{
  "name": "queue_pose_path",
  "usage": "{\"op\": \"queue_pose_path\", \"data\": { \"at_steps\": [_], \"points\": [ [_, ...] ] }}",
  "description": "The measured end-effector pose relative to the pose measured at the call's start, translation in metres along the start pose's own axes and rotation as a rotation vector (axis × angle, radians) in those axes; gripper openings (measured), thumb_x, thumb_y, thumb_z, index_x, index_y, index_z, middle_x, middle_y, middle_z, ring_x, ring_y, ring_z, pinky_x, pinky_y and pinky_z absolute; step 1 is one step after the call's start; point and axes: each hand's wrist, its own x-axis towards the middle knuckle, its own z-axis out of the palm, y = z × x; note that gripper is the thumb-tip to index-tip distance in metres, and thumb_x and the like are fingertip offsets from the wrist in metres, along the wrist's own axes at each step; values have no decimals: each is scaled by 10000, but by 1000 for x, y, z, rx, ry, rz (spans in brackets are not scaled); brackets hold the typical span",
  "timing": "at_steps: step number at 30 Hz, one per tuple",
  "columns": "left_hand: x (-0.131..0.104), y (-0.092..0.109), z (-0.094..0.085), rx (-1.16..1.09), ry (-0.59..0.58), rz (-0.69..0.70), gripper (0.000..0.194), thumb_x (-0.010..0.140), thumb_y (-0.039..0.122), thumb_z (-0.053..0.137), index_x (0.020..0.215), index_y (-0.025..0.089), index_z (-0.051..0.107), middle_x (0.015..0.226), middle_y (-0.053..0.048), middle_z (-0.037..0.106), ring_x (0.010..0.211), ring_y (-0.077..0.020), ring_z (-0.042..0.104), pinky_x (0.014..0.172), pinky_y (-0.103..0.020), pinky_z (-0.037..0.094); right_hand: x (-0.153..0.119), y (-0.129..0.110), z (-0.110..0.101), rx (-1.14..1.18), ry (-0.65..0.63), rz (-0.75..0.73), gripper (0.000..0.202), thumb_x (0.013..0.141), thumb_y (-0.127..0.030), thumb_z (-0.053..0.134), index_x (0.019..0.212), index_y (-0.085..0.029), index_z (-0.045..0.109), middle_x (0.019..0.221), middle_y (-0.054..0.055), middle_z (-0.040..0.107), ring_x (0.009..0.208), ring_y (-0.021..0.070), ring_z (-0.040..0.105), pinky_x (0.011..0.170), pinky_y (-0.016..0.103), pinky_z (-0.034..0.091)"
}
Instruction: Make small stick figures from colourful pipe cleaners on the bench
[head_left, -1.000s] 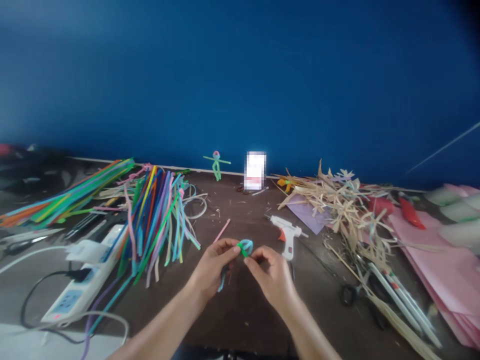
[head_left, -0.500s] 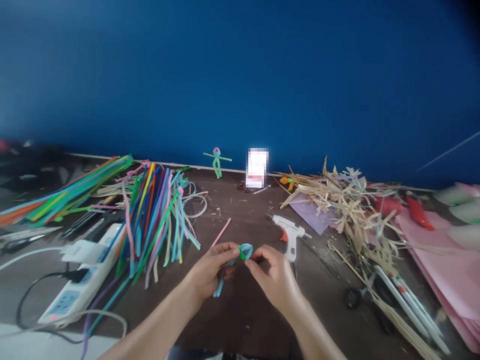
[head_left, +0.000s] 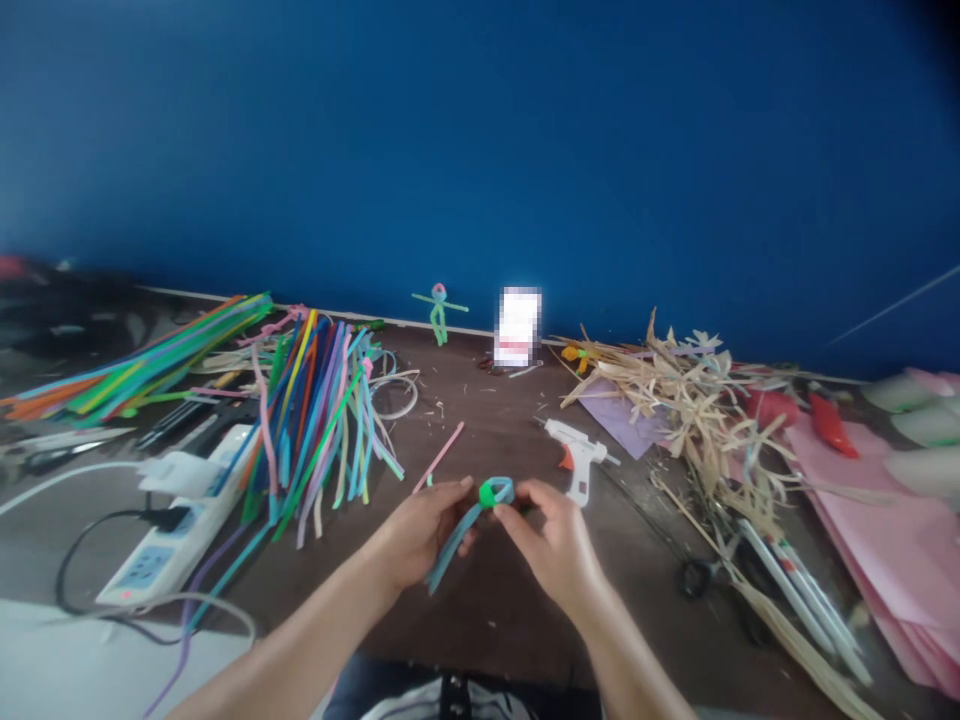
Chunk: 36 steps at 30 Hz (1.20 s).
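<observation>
My right hand [head_left: 551, 530] pinches the looped end of a light-blue pipe cleaner [head_left: 454, 550] between thumb and fingers. Bright green pipe cleaner [head_left: 487, 494] is wrapped round the base of the loop. The blue tails slant down to the left, past the palm of my left hand [head_left: 424, 530]. That hand's fingers curl round the piece from the left, its thumb beside the green wrap; its exact grip is partly hidden. A pink pipe cleaner [head_left: 441, 455] lies just beyond my left hand.
Bundled pipe cleaners [head_left: 315, 420] and a power strip [head_left: 176, 520] lie left. A small pipe-cleaner figure [head_left: 439, 314] and a bright blurred-out rectangle [head_left: 517, 326] stand at the back. Right are a glue gun [head_left: 577, 455], dry straw strips [head_left: 667, 385], scissors [head_left: 694, 577] and pink sheets [head_left: 885, 540].
The left thumb has shifted left off the green wrap, which now shows more fully. More of the blue tails is visible. The view has tilted slightly downward.
</observation>
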Motion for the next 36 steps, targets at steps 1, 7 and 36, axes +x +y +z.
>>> {"op": "queue_pose_path", "data": {
  "at_steps": [1, 7, 36],
  "points": [
    [-2, -1, 1, 9, 5, 22, 193, 750, 292, 533, 796, 112, 586, 651, -27, 575, 452, -92, 504, 422, -216, 412, -1, 1, 0, -8, 24, 16, 137, 785, -298, 527, 736, -180, 577, 688, 2, 596, 663, 134, 544, 629, 220, 395],
    [-17, -6, 10, 225, -62, 231, 393, 669, 169, 621, 1057, 155, 562, 889, -47, 608, 690, -120, 552, 648, -243, 434, -6, 0, 1, -27, 67, 33, 142, 780, -291, 530, 694, -180, 550, 647, -16, 567, 631, 122, 519, 611, 209, 379],
    [-43, -23, 15, 343, -44, 124, 307, 664, 403, 626, 637, 106, 554, 481, 47, 431, 392, -28, 323, 397, -168, 267, -46, -13, -8, 99, -53, 7, 201, 753, -239, 564, 948, -192, 555, 768, 3, 632, 701, 136, 586, 653, 228, 453]
  ]
}}
